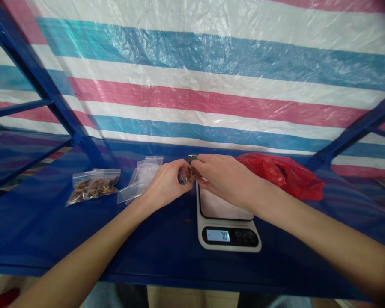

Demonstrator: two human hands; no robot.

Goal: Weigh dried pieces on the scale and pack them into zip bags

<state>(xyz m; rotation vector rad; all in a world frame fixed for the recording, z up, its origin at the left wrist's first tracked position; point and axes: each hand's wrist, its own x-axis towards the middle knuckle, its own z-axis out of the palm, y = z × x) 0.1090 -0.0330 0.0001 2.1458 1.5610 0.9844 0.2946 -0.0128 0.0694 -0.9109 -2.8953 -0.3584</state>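
My left hand (171, 179) is curled around a small clear plastic bag (186, 175), its mouth held toward the right. Brown dried pieces (197, 173) show at that mouth, by the fingertips of my right hand (222, 177). The right fingers are bent together around them, partly hidden behind the hand. Both hands are above the left edge of a white kitchen scale (227, 209). Its lit display (218, 235) reads about 7.0, with a small mark like a minus sign before it.
A filled zip bag (94, 186) of brown pieces lies at the left. Several flat clear zip bags (144, 173) overlap beside my left hand. At the right rests a crumpled red plastic bag (284, 175). A small brown crumb (186, 220) lies on the blue shelf (153, 256), between blue metal posts.
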